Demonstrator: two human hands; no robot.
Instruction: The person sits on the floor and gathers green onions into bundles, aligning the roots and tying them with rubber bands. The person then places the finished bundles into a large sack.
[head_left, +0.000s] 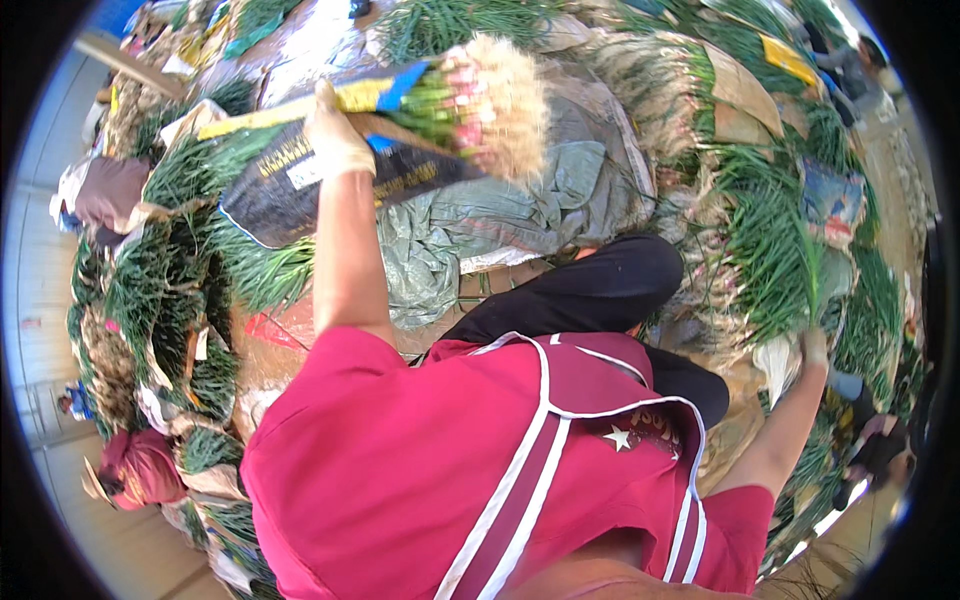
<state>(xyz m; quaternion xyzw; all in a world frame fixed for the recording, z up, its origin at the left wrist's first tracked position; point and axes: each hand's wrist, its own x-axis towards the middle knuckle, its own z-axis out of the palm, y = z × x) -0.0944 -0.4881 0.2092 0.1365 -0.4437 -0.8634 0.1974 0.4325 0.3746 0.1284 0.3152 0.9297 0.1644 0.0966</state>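
Note:
My left hand (339, 139), which seems to wear a thin pale glove, grips the yellow-edged side of a black woven plastic sack (262, 199). The sack is wrapped around a bundle of spring onions (461, 105). Their pinkish bulbs and pale, fringed roots stick out to the right, slightly blurred. Far to the right, my right hand (814, 349) is at the leaf tips of a heap of green onions (772, 247), beside a white cloth or bag (776, 364). Its fingers are partly hidden, so whether it holds the leaves is unclear.
Crumpled grey-green plastic sheeting (517, 187) lies before my folded legs (570, 285). More rooted onions (645, 90) are piled beyond it, partly under tan sacking (739, 90). Other people work at both sides, one in a red shirt (142, 469) at lower left. A red scrap (274, 330) lies on the floor.

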